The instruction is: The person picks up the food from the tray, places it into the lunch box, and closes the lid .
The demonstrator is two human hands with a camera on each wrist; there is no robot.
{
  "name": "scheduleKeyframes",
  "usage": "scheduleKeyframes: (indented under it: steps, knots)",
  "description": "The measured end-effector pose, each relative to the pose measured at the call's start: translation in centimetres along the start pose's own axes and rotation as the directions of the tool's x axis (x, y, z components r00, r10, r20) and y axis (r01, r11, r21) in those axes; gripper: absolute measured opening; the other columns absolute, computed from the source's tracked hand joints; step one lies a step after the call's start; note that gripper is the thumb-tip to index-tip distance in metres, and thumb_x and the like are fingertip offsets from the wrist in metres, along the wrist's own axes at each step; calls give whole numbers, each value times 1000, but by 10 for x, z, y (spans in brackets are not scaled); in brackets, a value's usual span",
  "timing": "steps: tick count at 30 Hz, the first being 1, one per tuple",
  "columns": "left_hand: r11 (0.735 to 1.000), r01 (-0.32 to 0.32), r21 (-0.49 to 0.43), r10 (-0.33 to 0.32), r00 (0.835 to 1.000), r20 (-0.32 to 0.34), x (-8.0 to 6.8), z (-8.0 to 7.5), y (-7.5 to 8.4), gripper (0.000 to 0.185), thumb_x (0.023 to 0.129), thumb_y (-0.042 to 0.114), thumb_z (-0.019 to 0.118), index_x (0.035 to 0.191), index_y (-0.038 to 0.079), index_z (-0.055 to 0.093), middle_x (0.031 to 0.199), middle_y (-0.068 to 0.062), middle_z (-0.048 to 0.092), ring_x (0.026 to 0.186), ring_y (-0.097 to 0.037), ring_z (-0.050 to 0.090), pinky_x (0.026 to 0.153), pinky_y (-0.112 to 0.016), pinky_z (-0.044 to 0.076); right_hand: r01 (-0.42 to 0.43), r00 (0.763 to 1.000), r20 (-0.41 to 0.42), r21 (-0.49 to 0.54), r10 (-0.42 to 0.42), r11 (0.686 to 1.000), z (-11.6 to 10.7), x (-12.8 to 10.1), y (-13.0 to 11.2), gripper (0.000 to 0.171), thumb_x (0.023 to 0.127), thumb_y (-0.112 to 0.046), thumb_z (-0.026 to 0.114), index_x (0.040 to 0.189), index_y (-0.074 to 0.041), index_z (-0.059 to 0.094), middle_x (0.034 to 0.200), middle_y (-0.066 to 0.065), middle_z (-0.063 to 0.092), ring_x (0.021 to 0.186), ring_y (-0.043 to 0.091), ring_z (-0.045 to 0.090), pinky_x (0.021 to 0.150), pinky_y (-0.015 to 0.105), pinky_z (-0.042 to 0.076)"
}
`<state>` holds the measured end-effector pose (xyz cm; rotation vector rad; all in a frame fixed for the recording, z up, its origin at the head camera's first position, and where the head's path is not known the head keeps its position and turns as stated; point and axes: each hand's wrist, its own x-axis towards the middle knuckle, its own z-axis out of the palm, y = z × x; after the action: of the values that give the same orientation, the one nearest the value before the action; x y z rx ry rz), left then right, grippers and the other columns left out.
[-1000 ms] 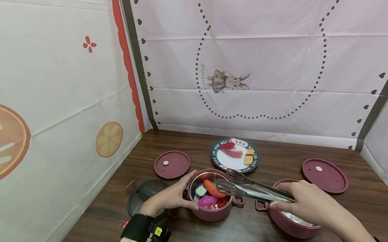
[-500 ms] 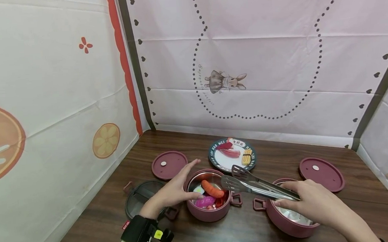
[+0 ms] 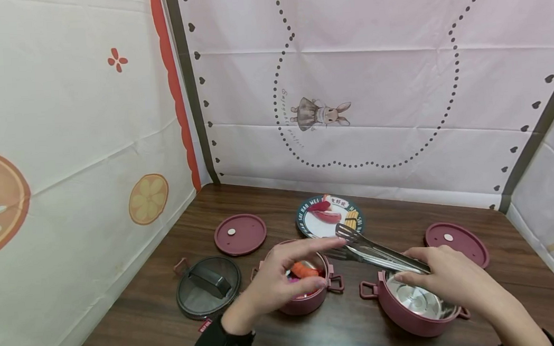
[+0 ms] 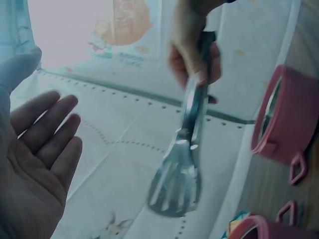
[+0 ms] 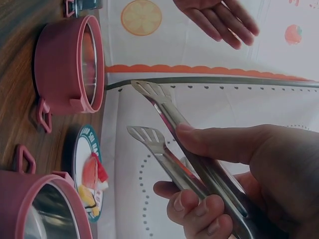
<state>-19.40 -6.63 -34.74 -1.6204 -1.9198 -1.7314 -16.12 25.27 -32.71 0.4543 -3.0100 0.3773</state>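
Note:
Metal tongs are gripped in my right hand, above the right pot. In the right wrist view the thumb lies along one arm of the tongs, fingers curl under the other, and the slotted tips stand apart. My left hand hovers over the left pot, fingers extended and thumb apart, its fingertips near the tongs' tips in the head view. The left wrist view shows this hand holding nothing. Inside the left pot are an orange sausage-like piece and something purple, partly hidden by the hand.
Behind the left pot, a blue-rimmed plate bears red and yellow toy food pieces. A dark lid with a handle lies at left. Maroon lids rest at back left and back right. Printed cloth walls surround the wooden table.
My left hand has left the left pot's rim and moved up and right toward the tongs. The tongs' tips have shifted up and right, away from over the left pot.

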Motion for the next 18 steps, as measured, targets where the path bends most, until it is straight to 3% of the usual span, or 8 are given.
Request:
scheduleKeyframes:
  steps: [3,7,10,13,15,18]
  knots:
    - [998,-18,58,11,993,113,4,12,-4,56,92,5,69,145,5,50,146,-10,57,130,-14,57,109,-34,47,-7,1000,-2,-7,7,1000,-2,2,2,49,84,-55,72,112,-15,72,92,-6,74,80,11,65,76,46,55]
    - [990,98,103,-120,964,239,5,29,-14,68,91,9,71,152,17,43,153,3,49,138,-8,48,110,-30,46,-28,1000,-7,-6,28,1000,-5,5,4,57,85,-56,71,115,-8,72,103,5,76,101,32,71,99,66,42]
    - [957,229,176,-272,920,283,6,42,-23,75,92,21,73,155,33,34,157,15,40,142,-5,42,115,-44,40,-47,999,-14,-21,46,999,-7,5,5,63,84,-58,71,118,-5,71,109,12,75,110,43,65,99,68,41]
    - [915,333,230,-392,869,301,7,54,-35,80,93,30,72,155,44,25,159,19,34,144,-7,39,117,-58,34,-57,998,-18,-35,57,998,-9,5,6,65,83,-60,71,119,-6,71,108,11,75,107,43,64,87,61,50]
    - [885,394,248,-457,837,300,8,61,-44,82,93,34,71,156,45,21,161,18,30,146,-9,37,117,-59,32,-56,998,-17,-35,56,998,-10,5,7,64,82,-60,71,119,-7,71,107,10,75,104,41,65,83,59,52]
    - [846,478,234,-530,798,287,11,71,-56,85,92,35,71,158,42,17,163,15,26,148,-12,34,116,-43,39,-45,999,-17,-33,44,998,-11,4,6,62,83,-59,71,117,-8,71,103,7,75,100,37,66,81,57,52]
